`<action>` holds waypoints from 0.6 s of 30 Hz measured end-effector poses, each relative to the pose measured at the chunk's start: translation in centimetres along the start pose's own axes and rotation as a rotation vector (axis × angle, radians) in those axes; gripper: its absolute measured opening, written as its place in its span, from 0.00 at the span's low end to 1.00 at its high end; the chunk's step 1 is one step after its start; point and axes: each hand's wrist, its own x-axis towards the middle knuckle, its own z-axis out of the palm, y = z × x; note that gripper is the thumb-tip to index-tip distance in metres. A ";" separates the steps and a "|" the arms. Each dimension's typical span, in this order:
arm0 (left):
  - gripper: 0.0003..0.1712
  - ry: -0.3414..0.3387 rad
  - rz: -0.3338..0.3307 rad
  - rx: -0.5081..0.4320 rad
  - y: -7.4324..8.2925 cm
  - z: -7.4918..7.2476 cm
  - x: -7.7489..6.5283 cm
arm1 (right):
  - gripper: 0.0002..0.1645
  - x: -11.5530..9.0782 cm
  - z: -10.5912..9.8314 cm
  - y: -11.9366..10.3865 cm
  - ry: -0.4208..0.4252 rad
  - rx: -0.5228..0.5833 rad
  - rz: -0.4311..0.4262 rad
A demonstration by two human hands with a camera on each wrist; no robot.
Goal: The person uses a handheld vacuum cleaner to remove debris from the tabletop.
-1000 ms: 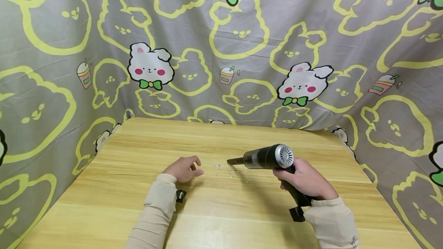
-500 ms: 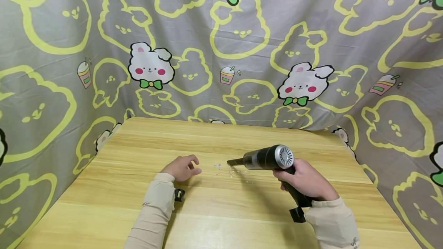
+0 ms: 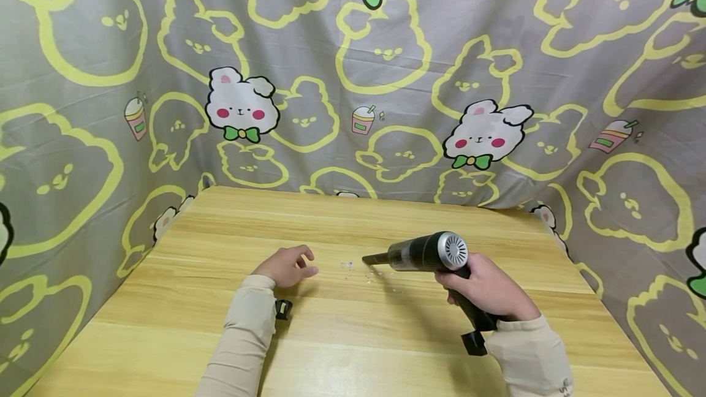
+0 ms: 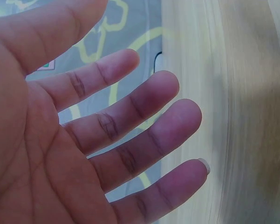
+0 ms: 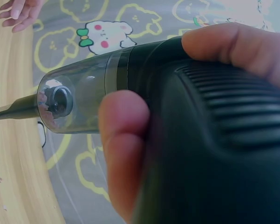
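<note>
My right hand (image 3: 488,287) grips the black handle of a handheld vacuum cleaner (image 3: 421,253), thumb and fingers wrapped round it. Its narrow dark nozzle (image 3: 375,258) points left and down at the table beside small scraps (image 3: 347,265) and paler bits. Through the clear dust cup (image 5: 84,93) in the right wrist view, some light scraps show inside. To the left of the scraps, my left hand (image 3: 285,267) hovers with loosely bent fingers and holds nothing. The left wrist view shows its palm (image 4: 51,154) bare and the fingers spread.
The wooden table (image 3: 331,348) reaches back to a grey curtain (image 3: 309,48) printed with yellow outlines and white rabbits. The curtain also hangs along the left and right sides. A black wrist device (image 3: 284,309) sits at the left sleeve, another (image 3: 473,343) at the right.
My left hand has drifted slightly left, away from the scraps. The vacuum cleaner and right hand have stayed almost in place, and the scraps look nearly the same.
</note>
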 end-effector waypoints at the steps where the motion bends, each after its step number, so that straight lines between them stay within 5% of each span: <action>1: 0.17 0.002 0.000 -0.004 0.0 -0.1 0.0 | 0.16 0.0 0.0 0.0 -0.001 0.003 0.000; 18: 0.18 0.020 -0.002 -0.020 -0.8 -0.7 -0.3 | 0.17 0.0 0.2 -0.3 0.000 0.021 0.015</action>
